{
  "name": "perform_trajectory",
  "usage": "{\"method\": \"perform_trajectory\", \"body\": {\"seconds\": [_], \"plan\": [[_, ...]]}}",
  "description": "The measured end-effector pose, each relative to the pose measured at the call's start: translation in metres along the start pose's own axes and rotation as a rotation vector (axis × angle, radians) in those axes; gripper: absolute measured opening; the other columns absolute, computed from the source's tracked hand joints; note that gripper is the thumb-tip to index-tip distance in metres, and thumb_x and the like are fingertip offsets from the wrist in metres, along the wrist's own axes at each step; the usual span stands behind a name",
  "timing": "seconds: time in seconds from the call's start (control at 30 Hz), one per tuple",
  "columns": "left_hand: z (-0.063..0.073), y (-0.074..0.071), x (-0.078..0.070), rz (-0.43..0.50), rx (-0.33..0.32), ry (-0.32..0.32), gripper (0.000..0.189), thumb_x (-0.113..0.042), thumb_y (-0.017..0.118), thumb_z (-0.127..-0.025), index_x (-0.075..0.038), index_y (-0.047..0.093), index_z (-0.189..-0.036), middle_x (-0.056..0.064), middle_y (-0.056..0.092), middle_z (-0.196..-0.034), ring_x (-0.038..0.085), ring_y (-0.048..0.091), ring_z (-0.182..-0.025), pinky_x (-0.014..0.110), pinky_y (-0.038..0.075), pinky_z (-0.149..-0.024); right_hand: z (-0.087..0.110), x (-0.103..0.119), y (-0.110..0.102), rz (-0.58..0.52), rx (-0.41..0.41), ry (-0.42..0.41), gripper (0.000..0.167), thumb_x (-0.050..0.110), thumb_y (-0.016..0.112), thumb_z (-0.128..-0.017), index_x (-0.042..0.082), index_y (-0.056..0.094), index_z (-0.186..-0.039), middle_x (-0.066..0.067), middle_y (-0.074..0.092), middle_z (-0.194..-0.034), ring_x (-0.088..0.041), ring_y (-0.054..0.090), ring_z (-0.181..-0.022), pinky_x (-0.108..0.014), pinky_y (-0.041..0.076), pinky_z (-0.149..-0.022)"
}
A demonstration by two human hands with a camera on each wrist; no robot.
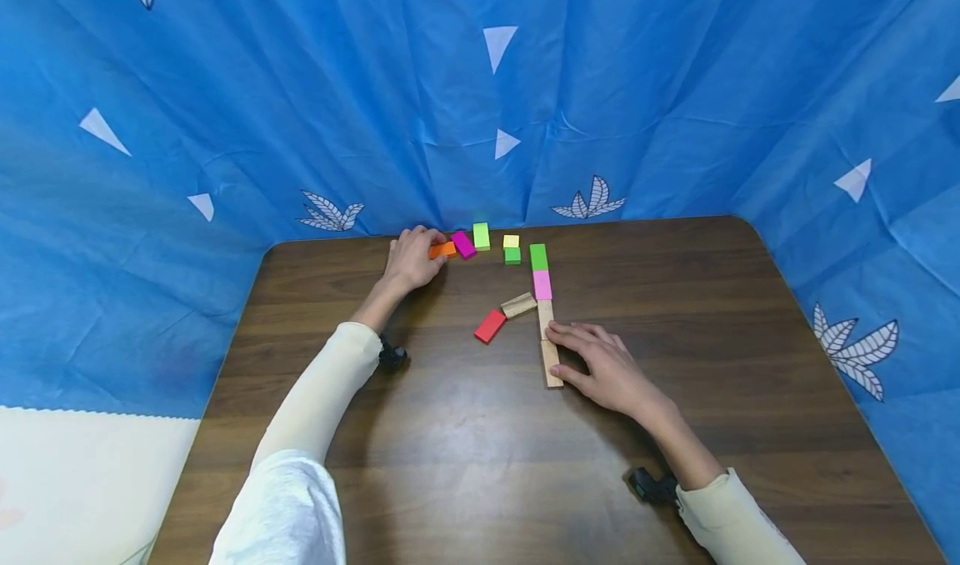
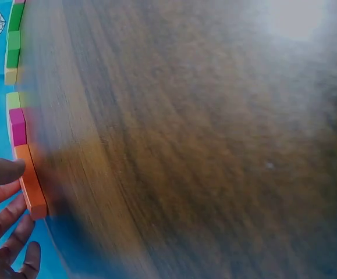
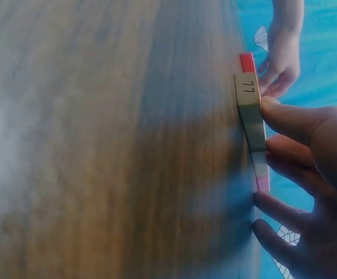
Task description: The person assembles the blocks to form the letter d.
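Note:
At the table's back left, my left hand (image 1: pixel 415 258) pinches an orange block (image 1: pixel 448 249); in the left wrist view the thumb lies over its upper side. A magenta block (image 1: pixel 463 245) is just right of it. My right hand (image 1: pixel 606 369) touches the right side of a straight row. Its thumb is at the nearest plain wooden block (image 1: pixel 551 375), the fingertips at the second wooden block (image 1: pixel 545 311). Beyond these in line lie a pink block (image 1: pixel 542 285) and a green block (image 1: pixel 538 257). The near block's end shows printed marks (image 3: pixel 247 86).
Left of the row, another wooden block (image 1: pixel 518 306) slants toward a red block (image 1: pixel 490 327). Along the back sit a light green block (image 1: pixel 481 237), a yellow block (image 1: pixel 511 241) and a smaller-looking green block (image 1: pixel 512 256). A blue curtain (image 1: pixel 450 90) hangs behind the brown table (image 1: pixel 465 465).

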State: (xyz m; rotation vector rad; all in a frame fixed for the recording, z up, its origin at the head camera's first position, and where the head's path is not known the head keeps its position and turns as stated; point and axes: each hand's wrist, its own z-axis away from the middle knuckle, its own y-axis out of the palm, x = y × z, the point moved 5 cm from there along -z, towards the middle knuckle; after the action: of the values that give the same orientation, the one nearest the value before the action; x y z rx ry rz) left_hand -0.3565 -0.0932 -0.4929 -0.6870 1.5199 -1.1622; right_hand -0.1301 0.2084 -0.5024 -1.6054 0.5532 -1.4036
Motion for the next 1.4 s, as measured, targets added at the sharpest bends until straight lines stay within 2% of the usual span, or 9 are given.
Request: {"method": "perform_trajectory", "body": {"seconds": [0.17, 0.3, 0.43, 0.57, 0.73, 0.9, 1.07, 1.2, 1.4], "plan": [[-0.002, -0.001, 0.004, -0.026, 0.002, -0.008, 0.031, -0.025, 0.071, -0.104, -0.009, 0.069, -0.131, 0.015, 0.065, -0.130, 0.037, 0.057, -0.120, 0.054, 0.042, -0.098, 0.000, 0.002, 0.000, -0.003, -0.002, -0.006, 0.063, 0.042, 0.073, -0.103, 0.023, 0.054, -0.160, -0.001, 0.049, -0.169, -0.038, 0.046, -0.153, -0.071, 0.035, -0.118], [0.000, -0.002, 0.007, -0.017, 0.005, -0.014, 0.033, -0.027, 0.072, -0.103, -0.009, 0.068, -0.131, 0.014, 0.065, -0.127, 0.035, 0.061, -0.114, 0.052, 0.048, -0.101, 0.000, 0.003, -0.001, 0.004, -0.014, -0.015, 0.063, 0.041, 0.074, -0.102, 0.023, 0.055, -0.159, -0.002, 0.051, -0.168, -0.039, 0.046, -0.153, -0.071, 0.037, -0.116], [0.004, -0.003, 0.009, 0.013, 0.014, -0.020, 0.038, -0.028, 0.072, -0.101, -0.006, 0.068, -0.132, 0.015, 0.065, -0.125, 0.033, 0.064, -0.110, 0.050, 0.054, -0.100, -0.001, 0.003, 0.000, 0.008, -0.018, -0.020, 0.063, 0.040, 0.074, -0.102, 0.023, 0.055, -0.159, -0.002, 0.051, -0.168, -0.039, 0.047, -0.152, -0.072, 0.037, -0.116], [0.013, -0.003, 0.011, 0.025, 0.001, -0.001, 0.038, -0.029, 0.074, -0.098, -0.004, 0.069, -0.126, 0.014, 0.067, -0.119, 0.031, 0.065, -0.107, 0.048, 0.055, -0.097, -0.001, 0.003, 0.001, 0.007, -0.014, -0.018, 0.062, 0.041, 0.073, -0.103, 0.023, 0.055, -0.159, -0.002, 0.050, -0.169, -0.039, 0.046, -0.153, -0.073, 0.037, -0.115], [0.031, -0.004, 0.007, 0.037, -0.001, 0.038, 0.034, -0.031, 0.075, -0.093, -0.007, 0.069, -0.116, 0.011, 0.070, -0.112, 0.028, 0.067, -0.101, 0.046, 0.056, -0.091, -0.001, 0.002, 0.002, 0.004, -0.004, -0.013, 0.063, 0.042, 0.073, -0.102, 0.024, 0.054, -0.159, -0.001, 0.049, -0.169, -0.038, 0.046, -0.153, -0.072, 0.037, -0.115], [0.050, -0.003, -0.006, 0.049, 0.034, 0.057, 0.032, -0.031, 0.075, -0.094, -0.008, 0.068, -0.115, 0.009, 0.072, -0.107, 0.026, 0.068, -0.095, 0.044, 0.058, -0.086, -0.001, -0.001, 0.000, -0.002, 0.005, -0.004, 0.064, 0.042, 0.073, -0.103, 0.023, 0.053, -0.161, -0.001, 0.048, -0.170, -0.037, 0.045, -0.153, -0.074, 0.035, -0.116], [0.074, 0.003, -0.018, 0.063, 0.080, 0.073, 0.031, -0.030, 0.076, -0.094, -0.010, 0.067, -0.116, 0.007, 0.073, -0.105, 0.023, 0.069, -0.091, 0.041, 0.059, -0.083, 0.000, -0.001, 0.001, -0.001, 0.011, 0.005, 0.064, 0.043, 0.072, -0.103, 0.024, 0.052, -0.161, -0.001, 0.048, -0.170, -0.037, 0.044, -0.154, -0.074, 0.035, -0.117], [0.093, 0.010, -0.025, 0.073, 0.114, 0.095, 0.036, -0.029, 0.078, -0.093, -0.011, 0.067, -0.122, 0.005, 0.071, -0.099, 0.021, 0.066, -0.084, 0.037, 0.057, -0.075, 0.000, -0.001, 0.002, -0.003, 0.010, 0.005, 0.064, 0.043, 0.072, -0.103, 0.024, 0.052, -0.161, -0.001, 0.048, -0.170, -0.037, 0.044, -0.154, -0.072, 0.036, -0.116], [0.115, 0.018, -0.035, 0.060, 0.173, 0.140, 0.041, -0.029, 0.078, -0.094, -0.012, 0.068, -0.130, 0.003, 0.068, -0.099, 0.016, 0.062, -0.081, 0.030, 0.052, -0.069, -0.001, -0.001, 0.001, -0.007, 0.011, 0.000, 0.064, 0.043, 0.072, -0.103, 0.023, 0.052, -0.161, -0.002, 0.048, -0.170, -0.038, 0.044, -0.154, -0.073, 0.035, -0.117]]}}
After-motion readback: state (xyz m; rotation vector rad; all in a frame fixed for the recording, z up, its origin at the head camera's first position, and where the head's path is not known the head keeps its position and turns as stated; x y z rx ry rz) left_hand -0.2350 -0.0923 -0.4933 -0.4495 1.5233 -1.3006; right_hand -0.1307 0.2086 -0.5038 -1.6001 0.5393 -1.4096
